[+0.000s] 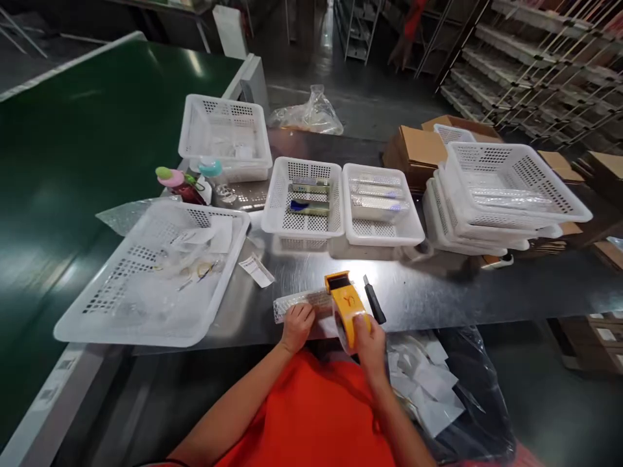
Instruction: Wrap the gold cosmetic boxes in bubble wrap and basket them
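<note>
My right hand [370,345] is wrapped around the handle of a yellow tape dispenser [348,299]. The dispenser's front end meets the right side of a long bubble-wrapped package [288,305] lying near the table's front edge. On that package, my left hand [297,325] is closed, its fingers gripping the near side. What is inside the wrap cannot be made out. Just right of the dispenser lies a black utility knife [374,301]. A white printed slip [257,270] rests to the left, beyond the package.
A large white basket [204,324] with papers and plastic bags stands left. Two baskets [302,227] [384,239] holding wrapped items sit ahead; another basket [265,170] and bottles [180,185] are behind left. Stacked baskets [516,230] stand right. Below the edge hangs a bag of paper scraps [428,383].
</note>
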### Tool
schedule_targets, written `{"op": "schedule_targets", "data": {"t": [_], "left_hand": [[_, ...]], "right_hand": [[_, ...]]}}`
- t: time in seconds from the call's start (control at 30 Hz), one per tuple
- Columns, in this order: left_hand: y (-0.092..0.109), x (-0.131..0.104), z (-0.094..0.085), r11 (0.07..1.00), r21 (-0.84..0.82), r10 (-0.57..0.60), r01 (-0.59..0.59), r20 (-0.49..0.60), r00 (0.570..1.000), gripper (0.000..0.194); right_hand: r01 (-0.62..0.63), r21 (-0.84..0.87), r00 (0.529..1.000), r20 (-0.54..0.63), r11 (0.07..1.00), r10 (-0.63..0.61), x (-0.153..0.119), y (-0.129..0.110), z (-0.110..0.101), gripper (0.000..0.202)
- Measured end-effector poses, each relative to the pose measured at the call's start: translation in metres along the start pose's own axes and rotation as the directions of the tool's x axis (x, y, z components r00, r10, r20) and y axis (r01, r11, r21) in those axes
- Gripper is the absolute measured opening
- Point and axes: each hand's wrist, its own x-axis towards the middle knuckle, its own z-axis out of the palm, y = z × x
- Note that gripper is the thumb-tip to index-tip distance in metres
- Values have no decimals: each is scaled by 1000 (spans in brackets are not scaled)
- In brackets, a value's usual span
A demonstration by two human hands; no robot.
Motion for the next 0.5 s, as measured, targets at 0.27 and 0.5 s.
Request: {"op": "schedule_targets", "data": {"t": [0.27, 0.5], "left_hand": [[-8, 6, -3, 973, 48, -226, 224, 37, 973, 28], [-25, 52, -31, 988, 17, -134, 154, 588, 798, 76]], "right_hand": [[-11, -139, 1000, -12, 990, 9, -8, 13, 56, 47], [-36, -142, 999, -1, 989, 36, -8, 10, 59, 47]]}}
